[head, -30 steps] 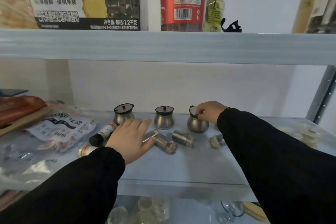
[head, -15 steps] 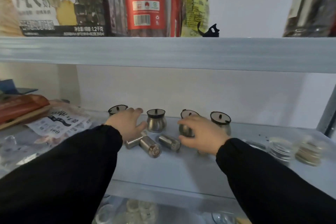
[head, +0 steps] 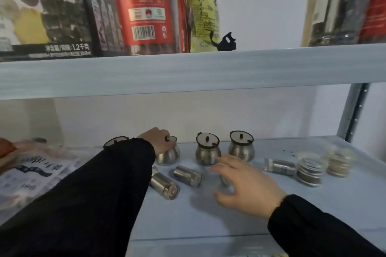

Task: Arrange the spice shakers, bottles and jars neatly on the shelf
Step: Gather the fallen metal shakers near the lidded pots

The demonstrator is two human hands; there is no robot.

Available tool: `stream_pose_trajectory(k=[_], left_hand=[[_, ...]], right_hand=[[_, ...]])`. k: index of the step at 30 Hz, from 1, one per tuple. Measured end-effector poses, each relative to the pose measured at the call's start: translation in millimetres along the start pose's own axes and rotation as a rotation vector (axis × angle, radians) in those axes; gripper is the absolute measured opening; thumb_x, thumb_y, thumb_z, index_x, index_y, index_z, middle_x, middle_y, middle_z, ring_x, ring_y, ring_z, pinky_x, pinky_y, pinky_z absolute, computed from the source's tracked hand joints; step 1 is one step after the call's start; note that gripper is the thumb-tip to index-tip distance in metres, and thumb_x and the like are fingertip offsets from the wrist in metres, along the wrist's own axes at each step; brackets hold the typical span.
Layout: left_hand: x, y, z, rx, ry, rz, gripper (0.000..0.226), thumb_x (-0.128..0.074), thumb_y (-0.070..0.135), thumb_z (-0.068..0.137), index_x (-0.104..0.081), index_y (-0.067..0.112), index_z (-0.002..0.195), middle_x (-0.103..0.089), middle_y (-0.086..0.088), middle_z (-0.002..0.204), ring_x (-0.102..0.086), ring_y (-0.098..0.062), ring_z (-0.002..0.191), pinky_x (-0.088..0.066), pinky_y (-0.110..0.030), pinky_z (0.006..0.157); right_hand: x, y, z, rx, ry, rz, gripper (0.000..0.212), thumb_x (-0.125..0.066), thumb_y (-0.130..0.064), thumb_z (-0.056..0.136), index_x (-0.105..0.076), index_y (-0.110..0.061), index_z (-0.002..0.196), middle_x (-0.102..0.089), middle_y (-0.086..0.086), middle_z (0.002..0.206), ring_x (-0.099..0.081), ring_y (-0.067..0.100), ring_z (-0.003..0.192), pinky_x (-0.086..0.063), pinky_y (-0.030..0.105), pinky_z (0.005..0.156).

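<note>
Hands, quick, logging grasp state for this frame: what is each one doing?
Left hand: closed over the lid of a round steel condiment pot.
Right hand: open, fingers spread, holding nothing.

Three shakers (head: 188,175) lie before four pots (head: 207,149) on the shelf (head: 313,204).

My single head-worn view sat close to the shelf (head: 208,221), facing forward and slightly down along both sleeves, with the upper shelf's front edge (head: 188,71) crossing mid-frame and the back wall (head: 188,110) near behind; no second view overlapped it.
</note>
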State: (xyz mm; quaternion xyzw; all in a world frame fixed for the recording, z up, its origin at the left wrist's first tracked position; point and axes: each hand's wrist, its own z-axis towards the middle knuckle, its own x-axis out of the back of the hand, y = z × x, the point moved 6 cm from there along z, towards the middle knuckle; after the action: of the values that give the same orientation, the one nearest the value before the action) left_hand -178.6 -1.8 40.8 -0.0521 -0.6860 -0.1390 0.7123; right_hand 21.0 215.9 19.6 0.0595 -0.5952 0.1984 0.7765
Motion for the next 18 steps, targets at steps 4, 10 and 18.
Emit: stream_pose_trajectory(k=[4,10,18], left_hand=[[-3,-4,15,-0.091,0.054,-0.043,0.034,-0.049,0.054,0.090,-0.057,0.022,0.090,-0.051,-0.004,0.095,-0.056,-0.023,0.076,-0.049,-0.036,0.074],[-5,-10,21,-0.319,-0.068,-0.081,0.015,-0.053,0.026,0.090,-0.059,0.034,0.101,-0.059,0.003,0.108,-0.056,-0.019,0.094,-0.040,-0.031,0.076],[6,-9,17,-0.433,0.031,-0.194,0.032,-0.052,0.010,0.092,-0.061,0.026,0.118,-0.051,0.000,0.131,-0.049,-0.021,0.120,-0.034,-0.028,0.095]], right_hand=[[-5,-15,3,-0.073,0.004,-0.012,0.063,-0.055,-0.060,0.085,-0.039,-0.042,0.143,-0.031,-0.012,0.157,-0.026,0.009,0.144,-0.021,0.023,0.113],[-17,-33,-3,-0.193,0.019,0.028,0.058,-0.058,-0.057,0.084,-0.045,-0.042,0.139,-0.034,-0.009,0.153,-0.035,0.007,0.137,-0.026,0.018,0.109],[-21,-45,-9,-0.266,0.039,0.029,0.059,-0.055,-0.060,0.082,-0.044,-0.045,0.138,-0.033,-0.014,0.152,-0.034,0.004,0.136,-0.032,0.021,0.109]])
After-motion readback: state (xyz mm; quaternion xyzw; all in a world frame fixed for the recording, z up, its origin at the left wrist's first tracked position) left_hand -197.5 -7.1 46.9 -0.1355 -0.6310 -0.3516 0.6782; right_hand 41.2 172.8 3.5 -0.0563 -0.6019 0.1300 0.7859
